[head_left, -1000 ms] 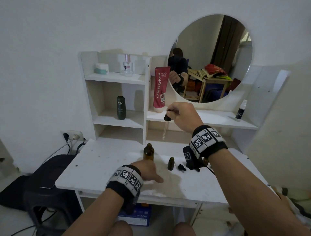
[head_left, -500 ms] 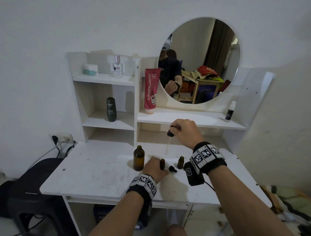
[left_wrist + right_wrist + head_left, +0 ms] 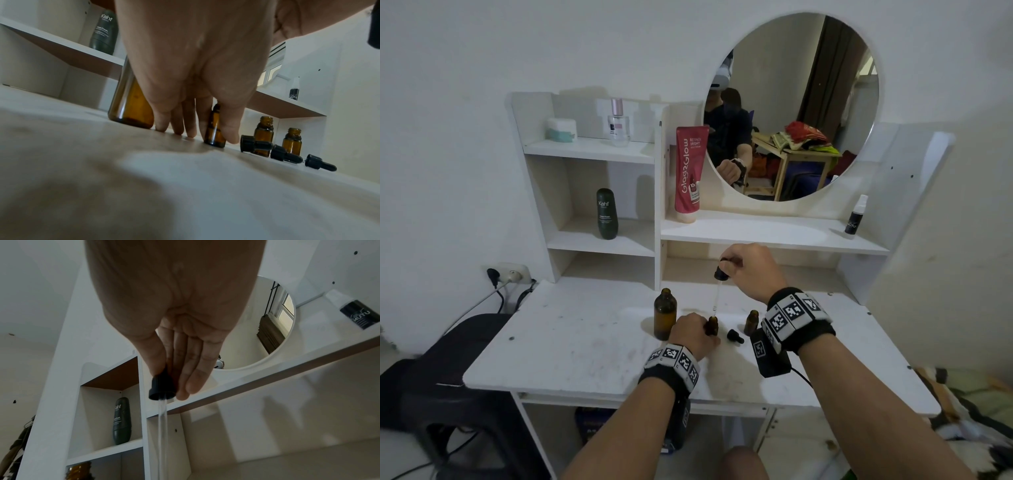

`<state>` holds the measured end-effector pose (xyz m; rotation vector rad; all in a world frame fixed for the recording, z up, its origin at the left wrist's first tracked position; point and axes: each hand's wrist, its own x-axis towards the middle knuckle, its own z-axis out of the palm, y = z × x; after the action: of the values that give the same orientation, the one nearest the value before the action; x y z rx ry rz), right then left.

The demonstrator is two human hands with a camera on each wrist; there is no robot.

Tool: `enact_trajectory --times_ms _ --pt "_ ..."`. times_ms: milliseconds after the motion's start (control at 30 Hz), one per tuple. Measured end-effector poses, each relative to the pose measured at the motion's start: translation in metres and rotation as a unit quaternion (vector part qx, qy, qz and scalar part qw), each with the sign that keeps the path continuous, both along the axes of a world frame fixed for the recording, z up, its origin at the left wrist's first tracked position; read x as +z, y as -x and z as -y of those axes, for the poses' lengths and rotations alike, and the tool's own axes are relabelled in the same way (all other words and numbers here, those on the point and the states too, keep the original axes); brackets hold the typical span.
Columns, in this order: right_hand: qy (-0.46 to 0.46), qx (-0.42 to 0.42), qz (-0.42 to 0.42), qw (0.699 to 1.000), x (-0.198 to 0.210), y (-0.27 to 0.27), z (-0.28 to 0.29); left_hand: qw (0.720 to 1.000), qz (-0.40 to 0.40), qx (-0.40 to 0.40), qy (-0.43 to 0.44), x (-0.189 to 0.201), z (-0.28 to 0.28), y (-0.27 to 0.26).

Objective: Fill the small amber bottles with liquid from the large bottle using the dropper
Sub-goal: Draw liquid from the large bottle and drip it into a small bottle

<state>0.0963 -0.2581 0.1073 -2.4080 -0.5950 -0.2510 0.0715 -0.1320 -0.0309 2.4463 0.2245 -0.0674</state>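
Held bottle (neck) behind fingers

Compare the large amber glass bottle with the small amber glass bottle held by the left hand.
The large amber glass bottle is taller and wider than the small amber glass bottle. The large one stands free; the left hand grips the small one. The clear glass dropper, pinched by the right hand, points at the small one only. Both stand upright, uncapped.

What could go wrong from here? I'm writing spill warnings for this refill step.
1. The dropper tip hangs just above the narrow neck of the small bottle that the left hand steadies; a slight miss would likely drip onto the table.
2. The large bottle stands uncapped beside that hand; a nudge could tip it.
3. The loose dropper caps lie on their sides and may roll.
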Motion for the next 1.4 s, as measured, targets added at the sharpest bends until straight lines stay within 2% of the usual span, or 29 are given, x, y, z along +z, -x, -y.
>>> enact_trajectory --times_ms 900,1400 --pt "0.063 -0.016 0.025 0.998 -0.0064 -0.0041 -0.0029 1.000 -0.024 -0.003 0.000 0.0049 -0.0029 -0.0066" --pt "0.039 0.001 -0.005 0.999 -0.0055 -0.0029 -0.0016 1.000 -0.021 -0.017 0.006 0.0056 -0.0057 -0.0056"
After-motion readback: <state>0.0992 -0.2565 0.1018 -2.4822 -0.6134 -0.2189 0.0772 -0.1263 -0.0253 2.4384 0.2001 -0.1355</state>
